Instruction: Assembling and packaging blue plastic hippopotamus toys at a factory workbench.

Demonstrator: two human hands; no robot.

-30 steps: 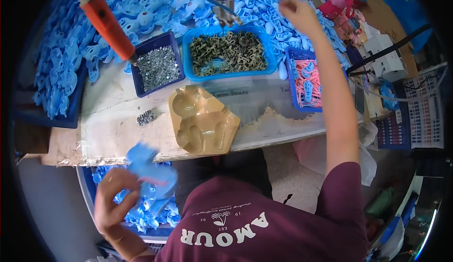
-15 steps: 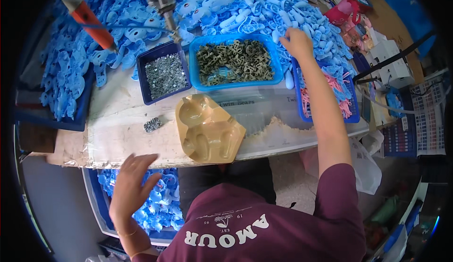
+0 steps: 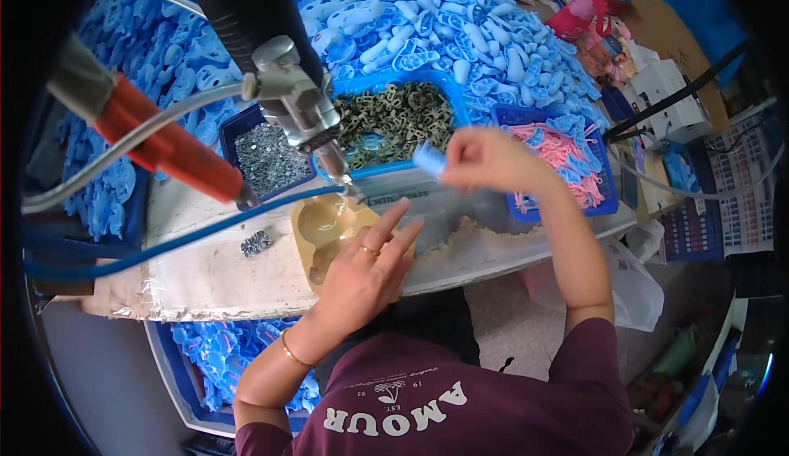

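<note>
My left hand (image 3: 367, 269) is over the tan moulded fixture (image 3: 309, 246), fingers stretched and apart, with nothing seen in it; it hides much of the fixture's hollows. In my right hand (image 3: 493, 160) a small light-blue plastic part (image 3: 429, 160) is pinched, blurred by motion, in front of the bright-blue tray (image 3: 454, 86) of dark metal clips (image 3: 403, 119). Left of that tray stands a dark-blue bin (image 3: 226, 140) of small silvery pieces (image 3: 267, 156). A small heap of metal pieces (image 3: 256, 244) lies on the table beside the fixture.
An orange-red tool (image 3: 160, 140) and a metal-tipped air tool (image 3: 308, 115) hang over the table, with a blue hose (image 3: 181, 246) across the left. Light-blue plastic parts (image 3: 493, 45) are piled behind. A blue basket (image 3: 606, 197) at right holds pink and blue pieces.
My right hand has come back from the blue pile with a light-blue part. My left hand has moved up and right over the fixture. The hanging tools now loom larger and lower.
</note>
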